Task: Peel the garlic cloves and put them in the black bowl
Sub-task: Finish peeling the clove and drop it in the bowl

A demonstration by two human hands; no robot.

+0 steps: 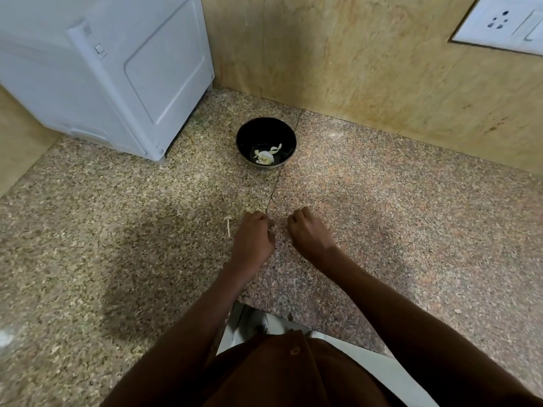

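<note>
Head view shows both left hand (254, 235) and right hand (308, 230) curled, contents hidden; beyond their fingertips, small slippery peeled garlic cloves (265, 156) in the glossy round black bowl (249, 133) likely suit fingertip pinches.

A speckled granite countertop (382, 218) filled most of the frame, with a thin seam running from upper centre down toward the middle. A black bowl (266, 143) sat on it, upper centre, holding pale garlic cloves (265, 156). A white appliance (108, 71) stood at the upper left. A thin pale garlic stem (228, 226) lay left of centre.
</note>
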